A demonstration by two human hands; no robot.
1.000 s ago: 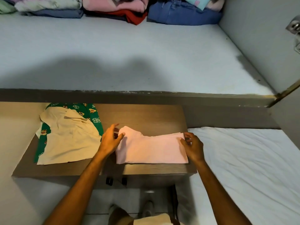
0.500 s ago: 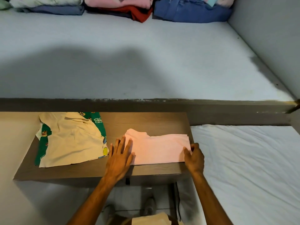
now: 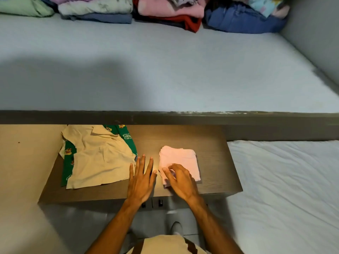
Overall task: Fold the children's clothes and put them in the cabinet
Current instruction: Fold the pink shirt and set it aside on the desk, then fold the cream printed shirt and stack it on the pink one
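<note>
A small pink garment (image 3: 180,160) lies folded into a compact square on the brown wooden table (image 3: 211,158). My right hand (image 3: 180,180) rests on its near left corner, fingers curled over the fabric edge. My left hand (image 3: 141,177) lies flat and spread on the table just left of the pink square, holding nothing. To the left sits a cream shirt (image 3: 97,158) spread over a green printed garment (image 3: 126,136), unfolded. The grey cabinet shelf (image 3: 165,70) stretches above the table, with stacks of folded clothes (image 3: 165,10) along its back.
A bed with a white sheet (image 3: 284,189) lies to the right of the table. The cabinet's dark front edge (image 3: 165,117) overhangs the table's far side. The cabinet's side wall (image 3: 315,33) closes the shelf on the right. A beige wall is at the left.
The pink garment has been folded in half from a wide rectangle into a small square. My right hand moved left onto it; my left hand slid off onto the bare table.
</note>
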